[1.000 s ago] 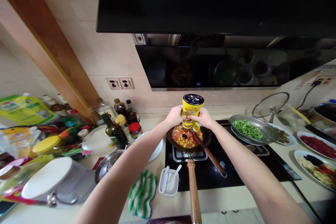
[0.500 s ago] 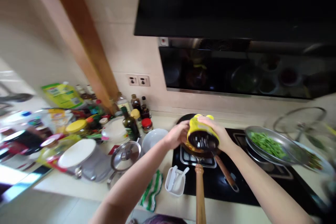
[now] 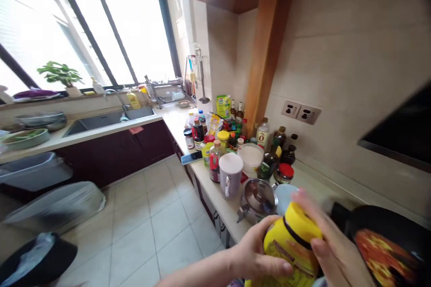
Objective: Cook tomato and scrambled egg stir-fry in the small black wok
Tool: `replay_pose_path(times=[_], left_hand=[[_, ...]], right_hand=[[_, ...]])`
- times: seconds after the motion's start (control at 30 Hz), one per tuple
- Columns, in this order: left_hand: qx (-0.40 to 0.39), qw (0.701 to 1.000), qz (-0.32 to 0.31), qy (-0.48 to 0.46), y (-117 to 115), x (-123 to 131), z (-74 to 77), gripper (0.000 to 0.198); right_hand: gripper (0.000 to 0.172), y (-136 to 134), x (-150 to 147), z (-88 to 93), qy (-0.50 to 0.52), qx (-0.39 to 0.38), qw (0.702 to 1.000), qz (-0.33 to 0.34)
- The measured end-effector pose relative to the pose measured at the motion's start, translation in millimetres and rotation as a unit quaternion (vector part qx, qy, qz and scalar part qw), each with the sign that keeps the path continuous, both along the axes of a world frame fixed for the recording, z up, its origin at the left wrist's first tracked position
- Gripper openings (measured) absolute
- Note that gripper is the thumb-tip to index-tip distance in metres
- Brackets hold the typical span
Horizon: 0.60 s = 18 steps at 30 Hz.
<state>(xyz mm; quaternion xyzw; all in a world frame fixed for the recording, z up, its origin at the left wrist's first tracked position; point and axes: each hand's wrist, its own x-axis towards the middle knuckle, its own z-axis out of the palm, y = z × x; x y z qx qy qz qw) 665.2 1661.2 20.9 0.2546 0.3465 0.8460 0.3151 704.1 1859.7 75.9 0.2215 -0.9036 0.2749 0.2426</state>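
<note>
In the head view, a yellow container (image 3: 286, 251) with a yellow top and a black band is between my hands at the lower right, slightly tilted. My left hand (image 3: 256, 253) wraps round its body from the left, thumb across the front. My right hand (image 3: 332, 237), partly blurred, presses on the yellow top from the right, with its thumb near the black band. The container's lower end is partly hidden by my hands and cut by the frame. To the right is a black pan (image 3: 393, 215) with red and yellow food (image 3: 380, 246) in it.
Beyond my hands stand a lidded steel pot (image 3: 259, 195), a light bowl (image 3: 288, 195) and a white-lidded jug (image 3: 231, 175). Several bottles and jars crowd the counter corner. A phone (image 3: 191, 158) lies at the counter edge. The sink (image 3: 101, 121) is under the window; a black bin (image 3: 50, 260) stands lower left.
My view has swung left, so the window, sink and floor now show. The yellow container has moved from above the pan to its left, still between both hands, and is turned differently.
</note>
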Motion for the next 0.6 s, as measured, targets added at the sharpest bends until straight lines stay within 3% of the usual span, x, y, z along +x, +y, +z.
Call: replay_pose_path(times=[0.13, 0.3, 0.37, 0.47, 0.6], left_hand=[[-0.012, 0.995, 0.086, -0.054, -64, -21, -33.7, 0.061], [-0.107, 0.969, 0.213, -0.064, -149, -61, -79.2, 0.057], [-0.2, 0.932, 0.302, -0.018, -182, -93, -91.3, 0.059], [-0.313, 0.839, 0.444, 0.046, -223, -160, -102.5, 0.054], [-0.345, 0.79, 0.503, 0.062, -251, -246, -106.0, 0.052]], right_hand=[[0.045, -100, -71, -4.9, -0.076, -0.034, 0.992, 0.091], [0.054, -201, -138, -48.9, -0.142, -0.087, 0.977, 0.136], [0.059, -220, -153, -65.5, -0.158, -0.088, 0.976, 0.117], [0.065, -225, -153, -85.0, -0.212, -0.095, 0.97, 0.076], [0.046, -210, -105, -112.5, -0.32, -0.137, 0.938, 0.012]])
